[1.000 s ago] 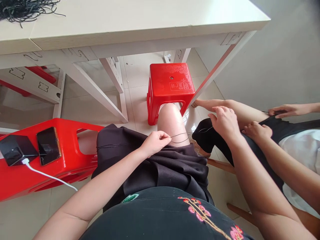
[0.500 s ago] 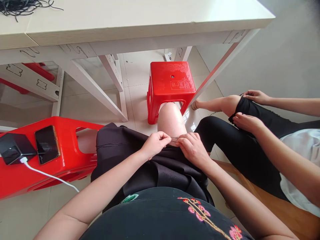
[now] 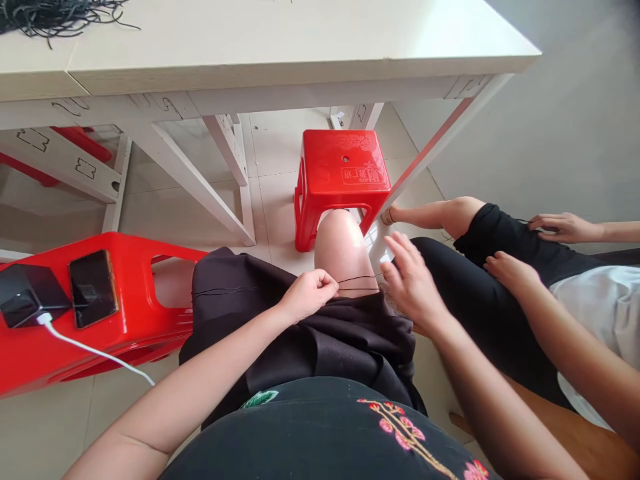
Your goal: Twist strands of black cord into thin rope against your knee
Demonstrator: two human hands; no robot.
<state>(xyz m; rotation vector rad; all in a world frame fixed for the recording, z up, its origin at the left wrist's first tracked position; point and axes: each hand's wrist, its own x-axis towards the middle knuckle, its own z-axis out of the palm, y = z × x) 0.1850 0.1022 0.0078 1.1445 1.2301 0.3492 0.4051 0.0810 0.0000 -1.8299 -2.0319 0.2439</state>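
Beige tiles cover the floor (image 3: 280,200) under a pale tabletop (image 3: 280,40), and a loose heap of black cords (image 3: 50,13) lies on its far corner. Your left hand (image 3: 309,295) rests on the black cloth (image 3: 320,340) over your lap, and its fingers (image 3: 330,281) are closed in a pinch on thin black threads (image 3: 360,283), which pass in front of a bare knee (image 3: 340,247). Your right hand (image 3: 413,283) is open, with fingers spread, just beside that knee, and it holds nothing. At your right side, a co-worker's hands (image 3: 565,228) rest on black trousers (image 3: 500,247). On your left, a red stool (image 3: 125,267) lies on its side and carries a phone (image 3: 93,289) and a black charger (image 3: 30,293) with a white cable (image 3: 95,353). Another red stool (image 3: 340,170) stands upright ahead of you.
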